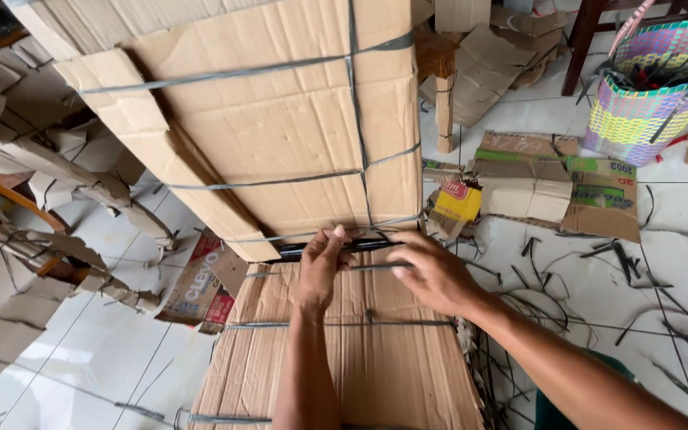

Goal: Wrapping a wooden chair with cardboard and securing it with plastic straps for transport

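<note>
Left hand [322,271] grips a dark tool [336,248] at centre frame | right hand [431,275] pinches a grey strap [376,267] over the lower bundle [344,350] | upper bundle [280,119] leans tilted above | woven basket [650,95] upper right on the floor [599,295]

This looks like an informal cardboard-sorting workspace on a white tiled floor [121,350]. Around the big strapped cardboard bundle [280,127], torn cardboard heaps [33,199] lie to its left, flattened boxes [551,187] and cut strap scraps [599,279] to its right (a woven plastic basket [650,95] stands farther right).
</note>
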